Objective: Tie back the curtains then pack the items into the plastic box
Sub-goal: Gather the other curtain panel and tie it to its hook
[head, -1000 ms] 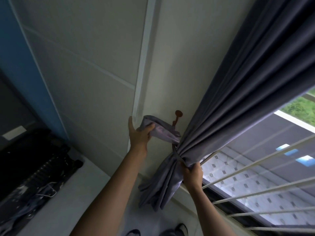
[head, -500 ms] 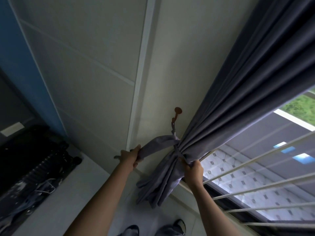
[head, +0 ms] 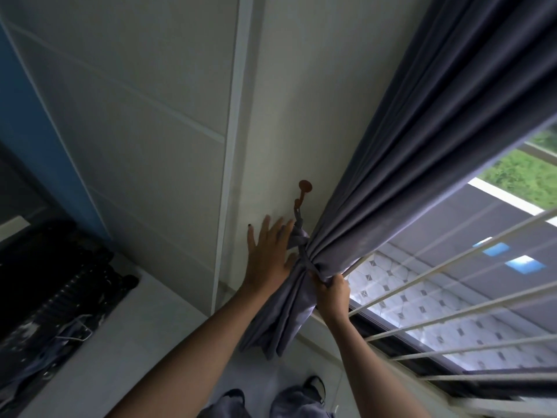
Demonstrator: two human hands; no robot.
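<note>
Head view shows you at the curtain (head: 407,176), which is gathered into a tight waist just below the red-brown wall hook (head: 303,196). A tieback (head: 301,245) of the same grey cloth wraps that waist and runs up to the hook, so the first half of the task looks close to done for this curtain; whether the band is properly caught on the hook you cannot tell from here. Packing has not started as far as these pictures show: no plastic box and no loose items are in view.

Your left hand (head: 266,254) is raised just below and left of the hook, palm toward the wall, fingers spread wide and gripping nothing; only its thumb side touches the tieback. Your right hand (head: 330,294) sits lower, below and right of the hook, its grip closed tight on the bunched curtain folds right under the waist, wrist bent upward and forearm reaching up beside the window bars (head: 437,297). The curtain's loose tail hangs below that fist.
</note>
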